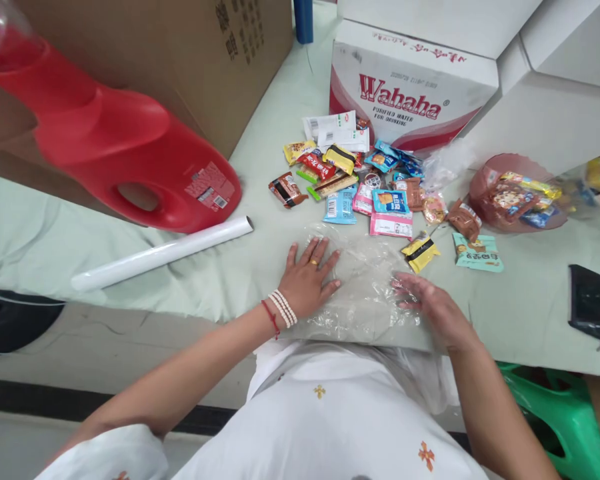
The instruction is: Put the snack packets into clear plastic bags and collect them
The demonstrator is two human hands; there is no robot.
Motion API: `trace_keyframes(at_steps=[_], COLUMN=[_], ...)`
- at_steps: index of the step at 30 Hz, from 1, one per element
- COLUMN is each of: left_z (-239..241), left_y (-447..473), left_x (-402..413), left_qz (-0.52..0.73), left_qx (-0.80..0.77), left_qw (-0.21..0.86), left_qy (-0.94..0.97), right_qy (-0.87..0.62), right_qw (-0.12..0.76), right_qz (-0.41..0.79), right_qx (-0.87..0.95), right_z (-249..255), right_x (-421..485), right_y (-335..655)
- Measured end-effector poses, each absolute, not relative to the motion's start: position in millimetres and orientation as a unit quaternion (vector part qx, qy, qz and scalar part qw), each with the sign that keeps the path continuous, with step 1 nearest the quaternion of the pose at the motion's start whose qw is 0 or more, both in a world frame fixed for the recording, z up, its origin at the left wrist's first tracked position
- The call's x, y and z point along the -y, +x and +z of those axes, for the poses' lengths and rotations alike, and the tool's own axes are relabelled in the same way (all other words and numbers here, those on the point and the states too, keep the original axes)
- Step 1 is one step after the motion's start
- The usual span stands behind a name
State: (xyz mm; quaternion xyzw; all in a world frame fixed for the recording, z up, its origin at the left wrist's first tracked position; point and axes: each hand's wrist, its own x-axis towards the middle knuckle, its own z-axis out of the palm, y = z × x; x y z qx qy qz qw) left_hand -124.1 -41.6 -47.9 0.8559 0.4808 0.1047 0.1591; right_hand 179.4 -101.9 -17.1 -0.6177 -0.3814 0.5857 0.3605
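Note:
A clear plastic sheet (363,283) lies spread and wrinkled at the table's front edge; whether it is a bag or a wrap I cannot tell. My left hand (307,280) rests on its left side, fingers spread and pointing away from me. At the sheet's right side is my right hand (430,300), slightly blurred, its fingers stretched towards the plastic. Just beyond the sheet lies a loose pile of small wrapped snacks, among them a pink packet (391,225), a light blue packet (340,205) and a yellow packet (421,252).
A red jug (145,143) and a white tube (165,253) lie at the left, by a brown carton (180,47). Behind the snacks stands a Wahaha water box (405,87). At the right are a reddish bowl (480,180) of snacks, black keys (587,293) and a green stool (565,413).

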Motion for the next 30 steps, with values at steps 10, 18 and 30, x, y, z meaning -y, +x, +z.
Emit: trace_keyframes(at_steps=[10, 18, 30], left_z=[-59, -51, -56], left_y=[-137, -141, -178], left_x=[41, 48, 41], left_qz=[0.072, 0.100, 0.102], left_qx=[-0.520, -0.555, -0.440], left_qw=[0.130, 0.108, 0.119], left_qy=[0.841, 0.819, 0.884], right_qy=[-0.668, -0.615, -0.490], right_qw=[0.420, 0.341, 0.089], right_qz=[0.435, 0.079, 0.137], right_qx=[0.434, 0.707, 0.856], right_z=[-24, 7, -16], right_x=[22, 101, 190], right_y=[176, 160, 244])
